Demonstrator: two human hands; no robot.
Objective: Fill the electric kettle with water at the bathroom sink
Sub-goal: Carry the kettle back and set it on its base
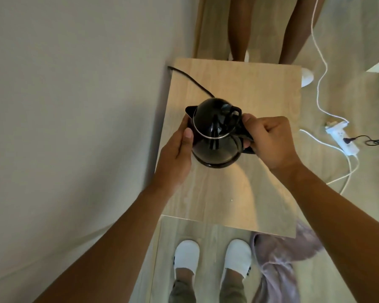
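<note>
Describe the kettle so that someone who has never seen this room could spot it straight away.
Find the pale wooden table standing against the wall. Near its middle sits the kettle, held between the left hand on its body and the right hand on its handle. It is the only glossy black, rounded thing there, with a thin silver ring.

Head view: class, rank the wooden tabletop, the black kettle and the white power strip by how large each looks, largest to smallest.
1. wooden tabletop
2. black kettle
3. white power strip, though it lies on the floor, farther from the camera, so its real size is unsure.
</note>
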